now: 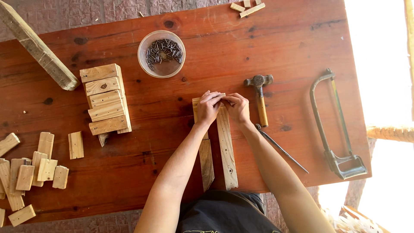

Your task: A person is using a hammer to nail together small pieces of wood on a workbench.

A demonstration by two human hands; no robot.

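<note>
A reddish wooden tabletop (276,51) is seen from above over brick paving, carrying a bowl of nails (161,54), a block stack (107,99), a hammer (260,97) and a hacksaw (334,125). At its near edge two slats (226,151) lie side by side, and a small crosspiece (222,96) across their far ends is pinched by the curled fingers of the left hand (209,108) and the right hand (238,108).

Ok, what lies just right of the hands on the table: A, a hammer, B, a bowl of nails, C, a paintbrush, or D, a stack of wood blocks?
A: a hammer with a wooden handle lies on the table just beside the right hand, between it and the hacksaw.
</note>
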